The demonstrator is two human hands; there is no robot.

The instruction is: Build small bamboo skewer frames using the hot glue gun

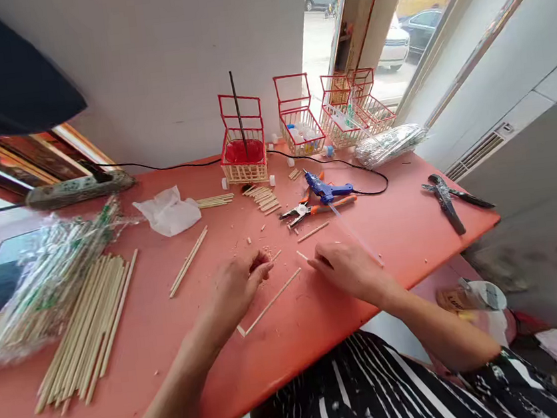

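My left hand point(241, 281) is closed, thumb and fingers pinched on a thin wooden stick point(276, 255) whose end pokes out to the right. My right hand point(345, 267), also closed, pinches another wooden stick point(302, 255); most of it is hidden by the fingers. Between the hands a longer stick point(273, 301) lies slanted on the red table point(276, 363), its lower end touching a second piece by my left wrist. Just beyond my right hand lies a loose stick point(313, 232). Wood crumbs are scattered around.
Pliers point(299, 212) and a blue glue gun point(323, 187) lie beyond my hands. Small stick baskets with red rims point(246, 169) stand along the wall. Bundled sticks point(88, 324) and plastic-wrapped ones lie left. Black-handled scissors point(446, 203) rest near the right edge.
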